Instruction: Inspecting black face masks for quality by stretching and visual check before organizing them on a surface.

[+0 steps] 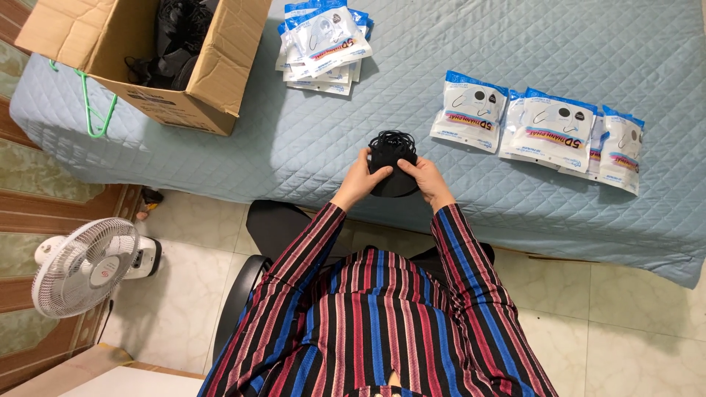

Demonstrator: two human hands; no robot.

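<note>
Both hands meet at the near edge of a bed covered with a pale blue quilted cloth (515,44), and between them sits a stack of black fabric face masks with looped ear straps (392,160), held just above the quilt near the picture's centre. The left hand (358,179) is curled around the stack's side at about 9 o'clock, fingers closed against the black fabric; the right hand (425,179) grips it from about 3 o'clock, thumb pressed on top. The tangle of thin elastic straps spills out at the stack's 12 o'clock side. Both arms wear sleeves striped in red, blue and black (382,323). From the stack, at about 2 o'clock and well apart, lies a row of flat white plastic packets with blue tops (544,129), overlapping one another along the quilt. At about 11 o'clock rests a loose pile of the same white and blue packets (323,40). Farther off at 10 o'clock stands an open brown cardboard box (147,59) with dark items heaped inside, and a green wire hanger (92,110) pokes out just beside its lower corner. Nothing lies between the hands and the packets; the quilt there is bare. Down at 8 o'clock, on the pale tiled floor, a white electric fan with a round grille (84,266) stands near a wooden wall
</note>
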